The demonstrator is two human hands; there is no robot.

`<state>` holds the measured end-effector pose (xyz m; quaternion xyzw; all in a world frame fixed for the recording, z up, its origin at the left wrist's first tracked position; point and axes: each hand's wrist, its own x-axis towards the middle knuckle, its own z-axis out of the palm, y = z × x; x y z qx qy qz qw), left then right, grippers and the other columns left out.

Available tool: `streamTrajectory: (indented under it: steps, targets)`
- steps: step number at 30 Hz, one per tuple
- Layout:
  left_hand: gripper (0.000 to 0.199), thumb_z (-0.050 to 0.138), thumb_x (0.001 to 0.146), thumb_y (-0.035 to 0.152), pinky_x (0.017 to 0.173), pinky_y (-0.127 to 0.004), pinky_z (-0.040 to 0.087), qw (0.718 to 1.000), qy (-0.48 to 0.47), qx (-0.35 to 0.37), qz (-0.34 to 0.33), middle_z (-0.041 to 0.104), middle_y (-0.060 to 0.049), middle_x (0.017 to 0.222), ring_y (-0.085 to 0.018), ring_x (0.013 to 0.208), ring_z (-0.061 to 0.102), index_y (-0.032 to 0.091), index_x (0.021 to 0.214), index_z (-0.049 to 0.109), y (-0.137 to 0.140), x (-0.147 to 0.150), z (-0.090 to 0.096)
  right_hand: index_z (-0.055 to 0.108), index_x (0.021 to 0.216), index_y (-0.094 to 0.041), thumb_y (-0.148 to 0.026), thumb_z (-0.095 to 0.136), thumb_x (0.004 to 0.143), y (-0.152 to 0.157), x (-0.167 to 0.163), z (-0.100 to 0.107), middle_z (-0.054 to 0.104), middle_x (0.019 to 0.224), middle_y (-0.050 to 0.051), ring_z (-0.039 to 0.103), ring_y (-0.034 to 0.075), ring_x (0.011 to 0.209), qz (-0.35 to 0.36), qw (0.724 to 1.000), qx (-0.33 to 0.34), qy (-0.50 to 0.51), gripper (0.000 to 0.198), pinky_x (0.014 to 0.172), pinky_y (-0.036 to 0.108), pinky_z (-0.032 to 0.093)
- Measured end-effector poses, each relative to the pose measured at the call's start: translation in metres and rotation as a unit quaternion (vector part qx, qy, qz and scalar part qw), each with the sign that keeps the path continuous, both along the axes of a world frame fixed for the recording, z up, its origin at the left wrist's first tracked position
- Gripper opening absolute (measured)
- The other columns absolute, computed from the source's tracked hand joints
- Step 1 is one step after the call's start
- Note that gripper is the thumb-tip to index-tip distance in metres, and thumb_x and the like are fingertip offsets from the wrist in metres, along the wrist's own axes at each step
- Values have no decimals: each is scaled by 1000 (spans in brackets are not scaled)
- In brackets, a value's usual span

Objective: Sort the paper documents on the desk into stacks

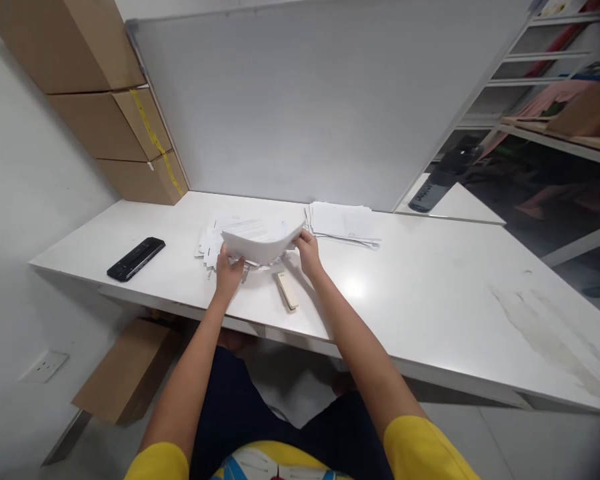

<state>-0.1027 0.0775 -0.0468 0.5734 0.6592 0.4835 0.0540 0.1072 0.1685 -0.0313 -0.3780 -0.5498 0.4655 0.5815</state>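
My left hand (229,272) and my right hand (307,250) grip opposite sides of a bowed stack of paper sheets (260,248), raised a little off the desk. Its middle sags and the right corner curls up. Under and behind it lies a loose pile of papers (211,243), some with staple marks. A cream stapler (287,291) rests on the desk between my forearms, touched by neither hand. Farther back on the right is a second paper pile (344,222).
A black phone-like device (136,259) lies left on the white desk (410,287). Cardboard boxes (145,180) are stacked at the back left, against a whiteboard (300,100). A dark bottle (430,190) stands back right, near shelves. Another box (130,367) sits below the desk.
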Motion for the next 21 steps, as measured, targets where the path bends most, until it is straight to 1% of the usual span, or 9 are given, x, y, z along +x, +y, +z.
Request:
streamTrajectory:
  steps: [1, 2, 4, 6, 10, 13, 16, 18, 21]
  targets:
    - [39, 50, 89, 27, 97, -36, 49, 1000, -16, -9, 6, 65, -11, 116, -23, 113, 61, 18, 127, 52, -1, 0, 0, 52, 72, -23, -30, 46, 65, 0, 2, 2, 53, 71, -1, 49, 18, 74, -4, 1000, 6, 0, 12, 71, 31, 43]
    - [30, 50, 89, 27, 93, -36, 51, 999, -36, -19, 11, 67, -9, 108, -24, 106, 63, 19, 116, 57, -2, 0, 1, 52, 74, -23, -30, 45, 66, 0, 4, 3, 56, 74, 0, 51, 19, 77, -8, 1000, 16, 1, 12, 73, 31, 44]
    - [20, 51, 87, 27, 85, -35, 52, 997, -58, -42, 16, 67, -6, 96, -23, 95, 63, 20, 104, 59, -4, 1, 3, 52, 79, -24, -28, 44, 67, 0, 8, 7, 60, 81, 2, 54, 20, 83, -10, 999, 40, 4, 15, 77, 33, 45]
    - [17, 52, 84, 24, 82, -33, 51, 996, -58, -57, 21, 66, -5, 94, -22, 91, 63, 20, 100, 58, -7, 3, 7, 53, 81, -24, -27, 44, 66, -1, 10, 10, 61, 83, 3, 56, 20, 84, -3, 999, 46, 7, 17, 78, 34, 46]
    - [18, 53, 82, 21, 79, -33, 51, 993, -87, -73, 29, 67, -5, 97, -23, 92, 64, 22, 100, 57, -10, 7, 14, 54, 79, -23, -25, 44, 62, -4, 10, 12, 58, 78, 1, 53, 19, 78, 6, 999, 21, 29, 20, 75, 33, 46]
    - [20, 54, 83, 23, 78, -34, 51, 991, -104, -78, 34, 68, -7, 101, -24, 93, 65, 22, 102, 54, -10, 7, 13, 54, 85, -24, -25, 43, 63, -4, 8, 13, 59, 84, 2, 55, 20, 84, 19, 998, 52, 21, 25, 77, 33, 46]
    - [28, 55, 81, 22, 76, -33, 51, 989, -124, -77, 21, 68, -8, 108, -23, 93, 66, 22, 109, 48, -8, 7, 9, 53, 87, -24, -25, 47, 62, -3, 9, 14, 58, 83, 1, 54, 20, 84, 38, 998, 53, 10, 25, 77, 33, 46]
    - [36, 56, 80, 21, 73, -32, 51, 988, -135, -75, 15, 67, -9, 111, -21, 87, 67, 23, 114, 45, -8, 7, 8, 52, 83, -24, -25, 50, 63, -2, 12, 16, 56, 80, 0, 53, 19, 81, 33, 998, 55, 26, 20, 77, 33, 45]
    - [40, 57, 77, 19, 65, -29, 49, 988, -141, -64, 2, 69, -6, 101, -18, 70, 64, 23, 115, 44, -11, 10, 14, 49, 79, -24, -25, 51, 64, -3, 16, 22, 53, 78, -1, 51, 19, 80, 11, 997, 64, 38, 14, 77, 34, 43]
